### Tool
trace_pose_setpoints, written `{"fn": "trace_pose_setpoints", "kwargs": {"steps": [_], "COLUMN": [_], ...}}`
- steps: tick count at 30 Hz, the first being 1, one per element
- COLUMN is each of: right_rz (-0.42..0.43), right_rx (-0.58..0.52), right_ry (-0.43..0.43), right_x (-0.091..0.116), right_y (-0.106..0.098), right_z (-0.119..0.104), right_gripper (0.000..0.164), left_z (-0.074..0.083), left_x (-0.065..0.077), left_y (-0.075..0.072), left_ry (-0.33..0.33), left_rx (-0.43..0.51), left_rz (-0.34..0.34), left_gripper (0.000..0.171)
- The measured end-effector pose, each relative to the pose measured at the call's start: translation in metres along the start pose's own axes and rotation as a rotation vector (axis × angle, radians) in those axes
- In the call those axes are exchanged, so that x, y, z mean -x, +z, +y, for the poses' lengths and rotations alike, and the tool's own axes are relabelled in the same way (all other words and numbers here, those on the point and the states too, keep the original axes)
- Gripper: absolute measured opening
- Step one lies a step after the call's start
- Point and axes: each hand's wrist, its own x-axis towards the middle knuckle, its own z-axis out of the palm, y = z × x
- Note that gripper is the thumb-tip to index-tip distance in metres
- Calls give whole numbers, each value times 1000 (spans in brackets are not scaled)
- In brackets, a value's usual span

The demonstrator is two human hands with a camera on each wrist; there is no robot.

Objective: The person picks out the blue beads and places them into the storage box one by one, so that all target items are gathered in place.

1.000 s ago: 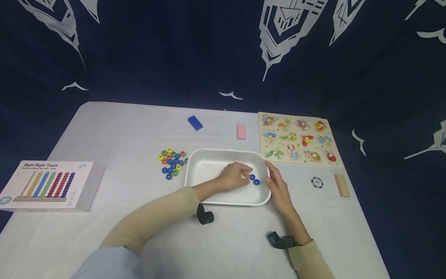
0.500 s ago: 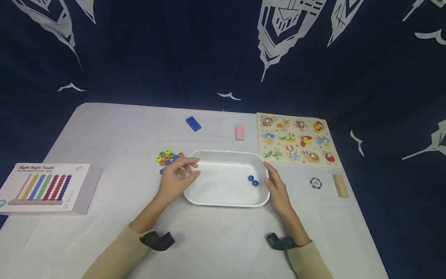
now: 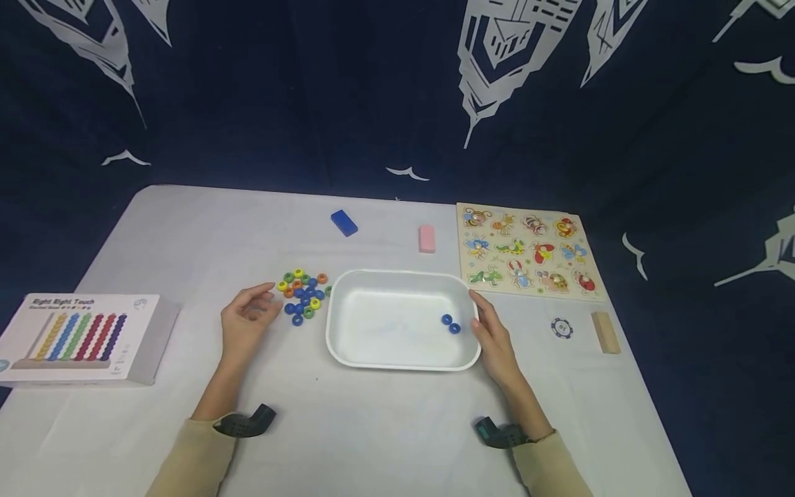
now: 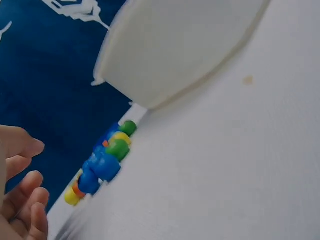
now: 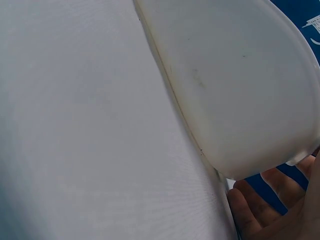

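Note:
My left hand (image 3: 247, 323) is just left of a cluster of pony beads (image 3: 304, 293), its fingers loosely bent with nothing between them. The beads are blue, green, yellow and orange; in the left wrist view blue beads (image 4: 102, 166) lie beyond the fingertips. A white tray (image 3: 397, 367) stands right of the cluster. Two blue beads (image 3: 450, 324) lie inside it, toward its right end. My right hand (image 3: 497, 345) rests against the tray's right end, fingers fairly straight along the outside. In the right wrist view the fingers (image 5: 260, 205) are partly hidden beside the tray wall.
A bead-game box (image 3: 81, 338) sits at the far left. Behind the tray lie a blue block (image 3: 344, 223) and a pink block (image 3: 426, 239). An insect puzzle board (image 3: 528, 252) is at the back right, with a poker chip (image 3: 562, 328) and a wooden block (image 3: 605, 333) nearer.
My left hand has left the tray, passed over the bead cluster and moved to its left side. The right hand stays at the tray's right end, and the two beads remain in place.

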Motion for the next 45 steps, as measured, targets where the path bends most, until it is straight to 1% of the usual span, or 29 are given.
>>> {"fn": "trace_pose_setpoints", "kwargs": {"steps": [4,7,10,12,15,16,19,22,24,26,28,30,32,34,36,38,40,42,45], "right_rz": [3,14,23,25,28,26,22,9,3,3,5,5,1,-6,-9,-11,-9,-9,-15], "right_rx": [8,15,12,15,21,22,17,4,4,1,3,1,5,2,0,0,-2,-5,-13], "right_ry": [21,23,21,16,15,15,18,18,8,-1,-6,-8,-8,-8,-8,-12,-14,-14,-10], "right_x": [2,3,4,3,1,1,1,3,3,3,2,1,1,1,0,0,0,0,0], "right_y": [0,-1,-2,-1,0,0,-1,-1,-2,-3,-3,-3,-3,-2,-2,-1,-1,-1,-1], "right_z": [-3,-3,-1,5,22,21,15,0,0,0,1,1,1,2,1,1,0,0,1], "right_gripper": [47,46,46,47,48,48,47,47,47,47,47,47,47,47,47,46,46,46,46], "left_z": [-11,-15,-16,-16,-16,-16,-13,-2,16,39,63,85,98,106,109,109,108,105,101], "left_x": [0,0,0,0,1,1,2,4,5,5,6,7,11,14,18,19,20,20,21], "left_y": [5,7,10,11,12,12,11,10,12,18,30,48,70,94,118,139,159,174,189], "left_ry": [6,37,65,69,61,57,44,59,91,153,204,237,248,249,242,236,220,192,154], "left_rx": [-147,-247,-323,-375,-434,-443,-432,-365,-291,-201,-117,-63,-38,-41,-58,-99,-174,-251,-342], "left_rz": [-47,-81,-104,-112,-118,-118,-115,-116,-137,-185,-265,-363,-464,-548,-611,-649,-675,-708,-767], "left_gripper": [37,38,37,35,31,29,26,26,27,26,24,21,20,18,18,18,18,18,18]}}
